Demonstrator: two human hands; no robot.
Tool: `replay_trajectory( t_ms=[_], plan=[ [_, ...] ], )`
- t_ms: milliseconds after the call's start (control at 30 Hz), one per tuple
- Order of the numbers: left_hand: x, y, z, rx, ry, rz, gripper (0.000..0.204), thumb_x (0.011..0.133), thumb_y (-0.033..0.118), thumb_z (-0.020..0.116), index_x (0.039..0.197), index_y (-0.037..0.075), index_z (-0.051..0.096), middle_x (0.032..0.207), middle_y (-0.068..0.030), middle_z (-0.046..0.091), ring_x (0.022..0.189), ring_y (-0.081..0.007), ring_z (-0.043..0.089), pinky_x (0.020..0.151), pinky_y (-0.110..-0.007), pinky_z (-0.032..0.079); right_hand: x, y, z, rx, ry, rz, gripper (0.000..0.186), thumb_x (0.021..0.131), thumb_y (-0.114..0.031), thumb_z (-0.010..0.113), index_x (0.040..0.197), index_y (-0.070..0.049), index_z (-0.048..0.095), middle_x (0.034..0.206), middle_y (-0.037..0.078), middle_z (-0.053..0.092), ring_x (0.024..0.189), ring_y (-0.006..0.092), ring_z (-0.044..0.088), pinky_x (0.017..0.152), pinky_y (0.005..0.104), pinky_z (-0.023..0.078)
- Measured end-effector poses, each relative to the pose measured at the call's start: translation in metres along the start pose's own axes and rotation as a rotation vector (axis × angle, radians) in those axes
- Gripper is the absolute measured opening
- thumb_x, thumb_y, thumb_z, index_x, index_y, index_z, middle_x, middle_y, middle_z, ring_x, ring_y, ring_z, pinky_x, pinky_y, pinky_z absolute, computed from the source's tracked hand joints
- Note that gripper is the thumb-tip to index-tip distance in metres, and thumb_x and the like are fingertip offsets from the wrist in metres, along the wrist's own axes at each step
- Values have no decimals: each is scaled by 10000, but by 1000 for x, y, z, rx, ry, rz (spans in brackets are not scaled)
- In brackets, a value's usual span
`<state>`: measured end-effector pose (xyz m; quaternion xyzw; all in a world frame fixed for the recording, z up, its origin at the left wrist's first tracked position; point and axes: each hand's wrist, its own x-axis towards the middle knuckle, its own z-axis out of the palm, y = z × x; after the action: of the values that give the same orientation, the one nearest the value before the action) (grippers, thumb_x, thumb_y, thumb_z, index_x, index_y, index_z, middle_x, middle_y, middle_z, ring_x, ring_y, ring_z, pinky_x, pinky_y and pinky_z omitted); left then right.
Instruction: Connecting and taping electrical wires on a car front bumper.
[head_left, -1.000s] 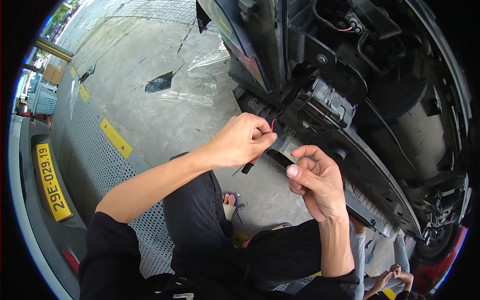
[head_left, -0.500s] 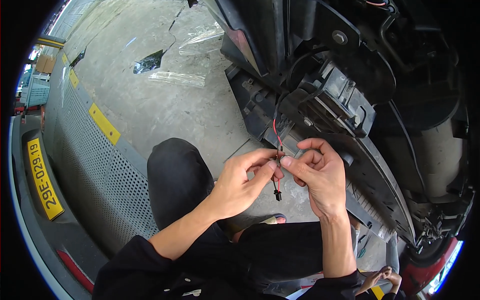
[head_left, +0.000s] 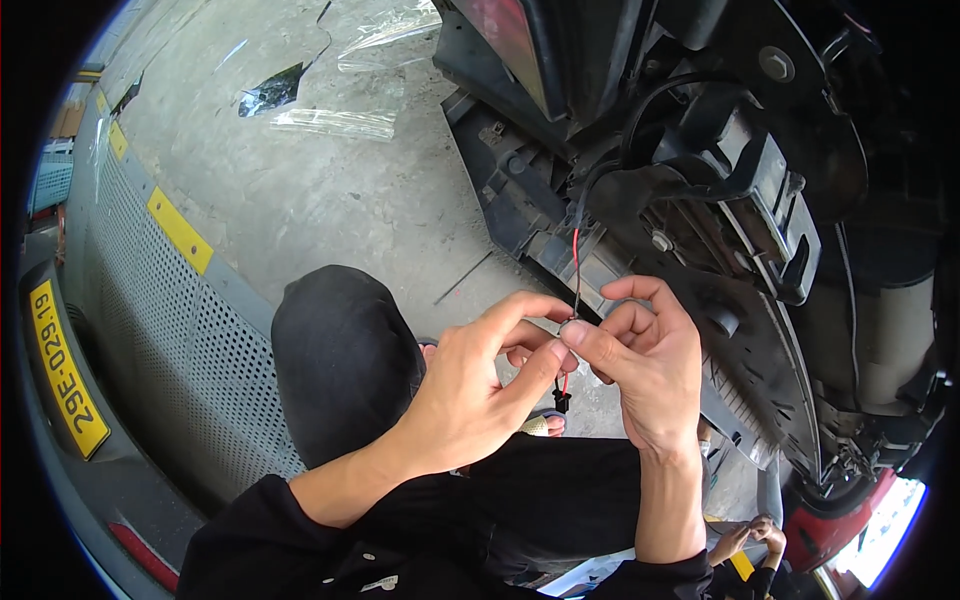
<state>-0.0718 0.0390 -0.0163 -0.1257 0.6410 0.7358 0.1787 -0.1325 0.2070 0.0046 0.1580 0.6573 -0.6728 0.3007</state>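
Note:
A thin pair of red and black wires (head_left: 577, 256) comes down from a black sheathed cable (head_left: 600, 175) among the vehicle parts. Both my hands are closed on it, thumbs and fingertips pinching at nearly the same spot. My left hand (head_left: 468, 385) grips it from the left side, and my right hand (head_left: 652, 372) does so from the right with its index finger curled above. Just under my fingertips dangles the small black plug connector (head_left: 562, 402) at the wire's end. The exact pinched stretch of wire is partly hidden by my fingers.
A vehicle's exposed black bracket (head_left: 760, 190) and plastic panel (head_left: 500, 180) stand close on the right. Clear plastic film (head_left: 335, 123) and a dark shiny scrap (head_left: 270, 92) lie on the concrete. A perforated metal ramp (head_left: 170, 310) and a car bumper (head_left: 120, 490) are at left; another person's hands (head_left: 748, 538) show lower right.
The view has shifted, bringing the vehicle parts larger and the floor scraps higher up. My hands still pinch the wires, with fingertips now slightly lower along them.

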Motion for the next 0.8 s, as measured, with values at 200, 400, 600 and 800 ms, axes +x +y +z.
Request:
replay_trajectory(
  t_ms=[200, 400, 600, 800],
  plan=[
    [0, -2, 0, -83, -17, 13, 222, 1012, 13, 569, 1225, -51, 568, 962, -127, 726, 924, -142, 701, 846, -295, 525, 6, 0, 2, -54, 4, 25, 495, 846, -24, 824, 1182, 110, 485, 769, 97, 666, 710, 172, 713, 653, 266, 567],
    [3, -2, -1, -96, -9, -20, 196, 1016, 7, 560, 1200, -58, 575, 949, -136, 719, 932, -147, 700, 834, -290, 542, 5, -2, -3, 100, -54, 8, 499, 831, -6, 833, 1187, 95, 499, 756, 67, 655, 705, 126, 689, 645, 234, 542],
    [7, -2, -3, -94, -2, -49, 196, 1017, 10, 562, 1195, -71, 573, 940, -141, 719, 912, -156, 697, 832, -288, 553, 7, -1, -5, 4, 25, 13, 459, 828, -7, 836, 1160, 83, 533, 733, 27, 627, 669, 56, 614, 603, 197, 487],
    [6, 0, -2, -107, -9, -64, 200, 1013, 2, 565, 1198, -73, 574, 948, -140, 719, 918, -152, 694, 837, -293, 553, 9, 1, -1, -47, 59, 19, 460, 817, 7, 827, 1173, 67, 542, 682, -13, 582, 574, 40, 514, 517, 198, 368]
  ],
)
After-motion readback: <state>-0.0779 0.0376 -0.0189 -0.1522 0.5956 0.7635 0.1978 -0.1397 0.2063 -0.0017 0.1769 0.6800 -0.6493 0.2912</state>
